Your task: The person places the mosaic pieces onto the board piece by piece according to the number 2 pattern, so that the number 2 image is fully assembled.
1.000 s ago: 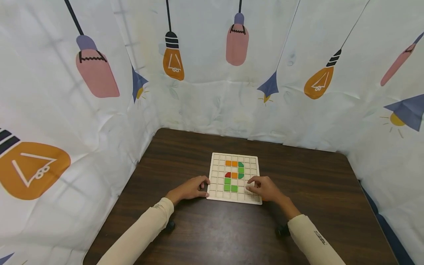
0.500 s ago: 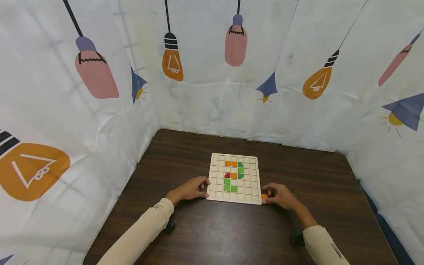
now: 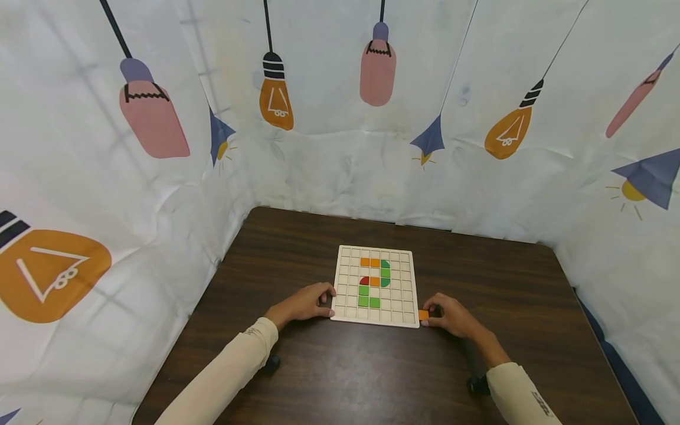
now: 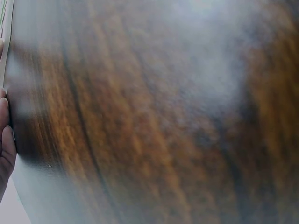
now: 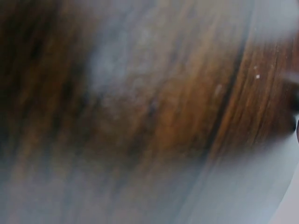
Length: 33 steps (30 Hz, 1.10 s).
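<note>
A pale wooden grid board (image 3: 399, 298) lies flat on the table. Orange square tiles (image 3: 370, 262), green square tiles (image 3: 363, 301), rounded green tiles (image 3: 385, 283) and a rounded red tile (image 3: 364, 281) sit in its cells. My left hand (image 3: 303, 303) holds the board's left edge, thumb near the front corner. In the left wrist view, only fingertips (image 4: 5, 144) show beside the board's edge. Just off the board's right edge, my right hand (image 3: 450, 313) pinches a loose orange tile (image 3: 423, 314) between thumb and finger. Almost none of that hand shows in the right wrist view.
The dark wood-grain table (image 3: 366, 372) extends around the board. A white curtain (image 3: 329, 165) printed with lamps and bulbs surrounds the far side and both ends. Dark wrist devices (image 3: 478, 385) sit under both forearms.
My right hand has moved from over the board's right part to the loose orange tile beside it, and its fingers have come around that tile. My left hand stays put.
</note>
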### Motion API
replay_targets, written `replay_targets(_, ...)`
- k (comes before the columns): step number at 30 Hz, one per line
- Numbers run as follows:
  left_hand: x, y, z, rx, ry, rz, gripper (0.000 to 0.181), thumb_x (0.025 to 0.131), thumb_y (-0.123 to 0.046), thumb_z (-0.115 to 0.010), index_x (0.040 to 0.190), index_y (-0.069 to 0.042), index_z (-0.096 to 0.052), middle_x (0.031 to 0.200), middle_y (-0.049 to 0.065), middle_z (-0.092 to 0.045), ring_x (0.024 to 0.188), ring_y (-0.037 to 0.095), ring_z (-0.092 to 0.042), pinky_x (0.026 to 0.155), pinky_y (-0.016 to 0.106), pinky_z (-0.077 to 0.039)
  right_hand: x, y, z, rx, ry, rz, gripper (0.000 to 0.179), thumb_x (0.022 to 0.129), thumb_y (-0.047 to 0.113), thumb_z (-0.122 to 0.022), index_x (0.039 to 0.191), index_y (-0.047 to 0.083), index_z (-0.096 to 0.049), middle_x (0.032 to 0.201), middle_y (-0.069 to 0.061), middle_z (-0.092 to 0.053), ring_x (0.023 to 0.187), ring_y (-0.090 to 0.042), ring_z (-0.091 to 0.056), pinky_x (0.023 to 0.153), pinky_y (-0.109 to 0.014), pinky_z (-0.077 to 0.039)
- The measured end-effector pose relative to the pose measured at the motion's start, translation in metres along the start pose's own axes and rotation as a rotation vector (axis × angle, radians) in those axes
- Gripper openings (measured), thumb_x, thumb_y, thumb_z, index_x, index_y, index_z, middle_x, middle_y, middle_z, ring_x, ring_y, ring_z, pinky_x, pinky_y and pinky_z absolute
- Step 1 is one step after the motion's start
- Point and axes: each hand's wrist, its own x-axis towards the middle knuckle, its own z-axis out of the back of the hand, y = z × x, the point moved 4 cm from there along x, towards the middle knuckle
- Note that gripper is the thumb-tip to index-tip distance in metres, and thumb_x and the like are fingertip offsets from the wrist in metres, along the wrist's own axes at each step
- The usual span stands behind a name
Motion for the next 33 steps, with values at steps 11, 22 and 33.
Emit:
replay_targets(11, 0.0, 0.001, -0.001, 0.0, -0.004, -0.001, 0.04, 0.089, -0.03, -0.078, 0.12, -0.015, -0.058, 0.095, -0.001, -0.052, 0.083, 0.013, -0.049, 0.078, 0.033, -0.04, 0.004, 0.003, 0.003, 0.031, 0.046, -0.087, 0.023, 0.088, 0.028, -0.079, 0.099, 0.013, -0.066, 0.079, 0.006, -0.058, 0.069, -0.007, -0.051, 0.063, -0.024, -0.042)
replay_targets(22, -0.001, 0.001, 0.0, -0.003, -0.001, 0.002, 0.041, 0.09, -0.031, -0.077, 0.122, -0.015, -0.058, 0.096, -0.001, -0.052, 0.082, 0.013, -0.049, 0.077, 0.034, -0.04, 0.005, -0.002, 0.009, 0.128, 0.013, -0.135, 0.026, 0.086, 0.025, -0.081, 0.097, 0.006, -0.066, 0.079, 0.0, -0.063, 0.052, -0.008, -0.053, 0.047, -0.025, -0.045)
replay_targets(33, -0.002, -0.001, 0.0, -0.001, -0.004, 0.012, 0.041, 0.089, -0.03, -0.078, 0.122, -0.015, -0.058, 0.096, -0.001, -0.052, 0.08, 0.013, -0.048, 0.076, 0.034, -0.04, 0.005, 0.004, 0.018, 0.114, -0.056, -0.107, 0.025, 0.084, 0.021, -0.082, 0.099, 0.007, -0.068, 0.079, 0.002, -0.063, 0.058, -0.007, -0.051, 0.051, -0.024, -0.043)
